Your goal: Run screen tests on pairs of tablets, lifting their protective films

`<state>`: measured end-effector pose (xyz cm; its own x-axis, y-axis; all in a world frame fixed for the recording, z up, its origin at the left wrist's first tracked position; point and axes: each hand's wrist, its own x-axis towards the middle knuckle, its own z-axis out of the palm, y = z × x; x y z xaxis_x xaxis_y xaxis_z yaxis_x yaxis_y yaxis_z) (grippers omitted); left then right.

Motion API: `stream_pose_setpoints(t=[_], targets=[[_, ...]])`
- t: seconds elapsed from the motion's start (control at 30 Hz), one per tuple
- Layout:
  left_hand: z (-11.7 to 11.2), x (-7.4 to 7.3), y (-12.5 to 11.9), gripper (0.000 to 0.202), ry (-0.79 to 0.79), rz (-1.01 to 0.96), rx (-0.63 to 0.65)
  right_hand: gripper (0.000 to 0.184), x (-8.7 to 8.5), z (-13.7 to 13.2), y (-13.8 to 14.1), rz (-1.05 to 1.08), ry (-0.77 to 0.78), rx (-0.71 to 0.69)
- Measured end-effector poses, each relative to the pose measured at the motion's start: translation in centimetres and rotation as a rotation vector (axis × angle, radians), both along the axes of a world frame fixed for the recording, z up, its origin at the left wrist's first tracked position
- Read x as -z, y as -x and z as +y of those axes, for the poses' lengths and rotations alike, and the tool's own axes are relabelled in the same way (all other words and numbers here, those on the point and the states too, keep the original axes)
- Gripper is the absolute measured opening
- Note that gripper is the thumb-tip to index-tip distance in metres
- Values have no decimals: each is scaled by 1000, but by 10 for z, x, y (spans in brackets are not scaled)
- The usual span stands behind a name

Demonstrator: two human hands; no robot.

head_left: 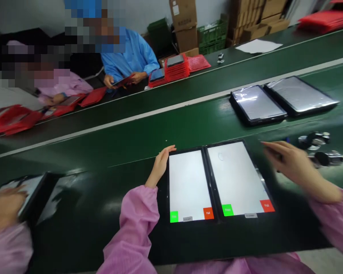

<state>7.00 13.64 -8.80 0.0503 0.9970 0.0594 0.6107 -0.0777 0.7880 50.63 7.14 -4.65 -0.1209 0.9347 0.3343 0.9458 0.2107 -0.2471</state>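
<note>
Fingers of the person's left hand point(160, 164) were pressed together and nearly straight, holding nothing, their tips just beside the far left corner of a tablet point(188, 184) on a green conveyor belt point(148, 125). The person's right hand point(294, 167) was blurred, its fingers reaching toward the far right corner of a second tablet point(234, 179); I couldn't tell whether they held anything. The two tablets lay flat side by side, almost touching, their long axes running across the belt and away from the person. Each white screen showed a green button and a red "Fail" button at its near end. Two dark metal fixtures point(317, 148) sat just past the right hand, and two more tablets point(282, 101) lay farther up the belt. At far left, a co-worker's hand point(5, 205) rested on another tablet point(31, 190). Beyond, a person in a blue smock point(131, 57) worked beside stacked red sleeves point(175, 68).
</note>
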Motion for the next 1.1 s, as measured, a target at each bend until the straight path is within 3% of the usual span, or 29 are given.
stream_pose_setpoints(t=[0.1,0.23,0.5,0.57,0.67,0.77,0.93,1.1], targets=[[0,-3,-5,69,-3,4,16,44,21,12,34,48,67,8],[-24,-13,1,65,-42,66,-5,44,37,23,46,100,111,70],[-153,-9,13,55,21,426,-17,35,37,24,44,195,205,161],[-180,-10,6,52,-97,522,42,34,37,26,46,202,214,181],[-205,-16,-22,43,-344,547,217,33,36,28,49,203,207,196],[-210,-21,-61,31,-461,455,374,34,30,24,49,195,183,167],[-199,-18,-102,11,-526,393,353,33,12,-3,48,187,52,85],[-190,-17,-116,18,-573,527,311,30,10,-38,63,106,-7,-327]])
